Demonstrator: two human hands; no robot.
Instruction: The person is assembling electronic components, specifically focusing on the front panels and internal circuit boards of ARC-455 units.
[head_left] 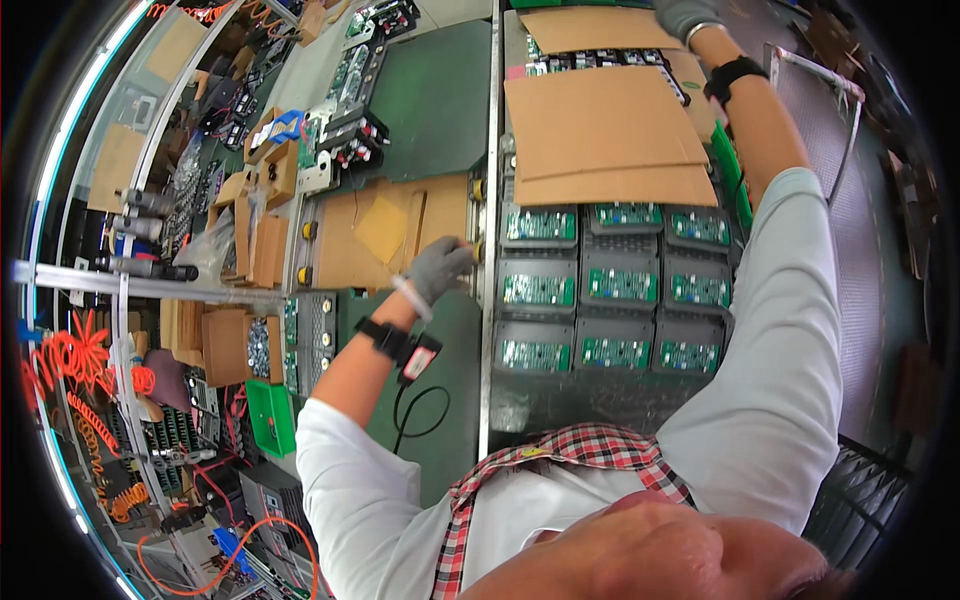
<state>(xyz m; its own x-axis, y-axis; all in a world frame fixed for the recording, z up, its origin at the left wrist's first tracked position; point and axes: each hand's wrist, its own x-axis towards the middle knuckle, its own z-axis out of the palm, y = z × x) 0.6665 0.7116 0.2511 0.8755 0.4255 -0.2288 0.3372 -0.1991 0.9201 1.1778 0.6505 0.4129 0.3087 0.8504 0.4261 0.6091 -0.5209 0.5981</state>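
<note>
At the bottom of the frame, red-and-black plaid cloth (600, 447) crosses the person's white top (565, 490). Above it, slightly right of centre, dark trays (617, 328) stand in rows, three across, each bearing a green circuit board (537, 290). Left of them, past a long metal rail (487, 350), a black cable (425, 433) loops over a green surface (455, 370), below a black wrist device (398, 347) strapped to the left forearm. The left hand (438, 272), in a grey glove, is near the middle of the frame, its fingers bent and pointing right, close to the rail; whether they grip anything I cannot tell. Just beyond the glove, a brown cardboard panel (345, 225) lies flat with a yellowish piece (383, 230) on it. Right of the rail, overlapping cardboard sheets (605, 120) cover the upper part of the tray rows. Farther up, more boards show in a strip between these and another cardboard sheet (590, 32). At the upper edge, right of centre, the right hand (686, 14), also in a grey glove, is beside that farther sheet; the frame cuts it off, so I cannot tell whether its fingers are clenched or released.
</note>
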